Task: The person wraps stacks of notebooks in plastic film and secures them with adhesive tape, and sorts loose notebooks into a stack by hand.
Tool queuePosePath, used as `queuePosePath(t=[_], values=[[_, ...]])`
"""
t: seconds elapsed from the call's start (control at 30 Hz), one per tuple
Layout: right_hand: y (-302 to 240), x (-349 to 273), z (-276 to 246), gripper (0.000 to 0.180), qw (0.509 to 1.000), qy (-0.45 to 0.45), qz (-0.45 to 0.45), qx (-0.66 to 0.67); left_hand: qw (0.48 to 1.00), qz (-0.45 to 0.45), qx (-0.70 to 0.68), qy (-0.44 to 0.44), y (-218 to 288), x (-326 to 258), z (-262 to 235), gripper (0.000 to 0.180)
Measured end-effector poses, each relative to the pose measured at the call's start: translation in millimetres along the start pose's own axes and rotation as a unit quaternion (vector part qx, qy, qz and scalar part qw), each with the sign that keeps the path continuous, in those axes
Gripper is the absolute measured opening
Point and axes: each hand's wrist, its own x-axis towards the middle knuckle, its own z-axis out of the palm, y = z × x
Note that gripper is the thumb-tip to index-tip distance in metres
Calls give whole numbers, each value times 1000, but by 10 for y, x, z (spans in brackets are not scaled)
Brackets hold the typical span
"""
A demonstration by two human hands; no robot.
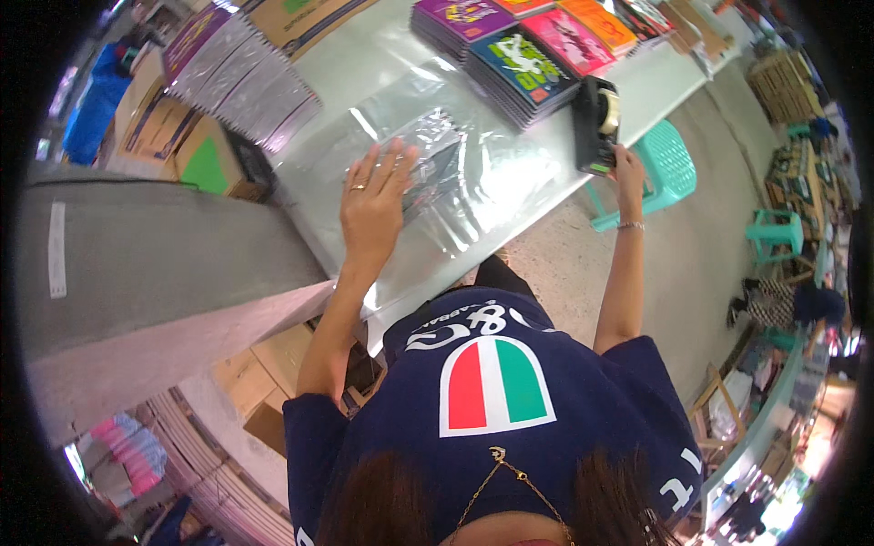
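My left hand [375,202] lies flat on clear plastic wrap [473,196], its fingers stretched out. A dark, shiny item [435,156] shows through the plastic beside the fingertips; glare hides what kind it is. Over at the table's near right edge, my right hand [628,175] has its fingers closed at the near end of a black tape dispenser [590,136]. A roll of tape [612,111] sits in the dispenser. Whatever the right fingertips pinch is too small to make out.
Stacks of spiral notebooks [523,73] stand at the far side of the table [355,55]. More notebooks [241,82] lean at the left, near cardboard boxes [205,155]. A grey pillar [164,237] borders the table's left end. A green plastic stool [669,164] stands at the right.
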Motion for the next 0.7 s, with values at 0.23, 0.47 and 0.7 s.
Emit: queuePosePath(t=[0.23,0.47,0.7], values=[[-269,66,-193,35,976,-139,123,117,1000,-12,-21,-13,-19,-29,-34,40],[-196,-395,-44,24,940,-3,97,326,999,-11,-27,-14,-32,-24,-33,39],[-97,-832,35,19,921,-16,126,368,1000,-21,-14,-18,-37,-37,-30,38]])
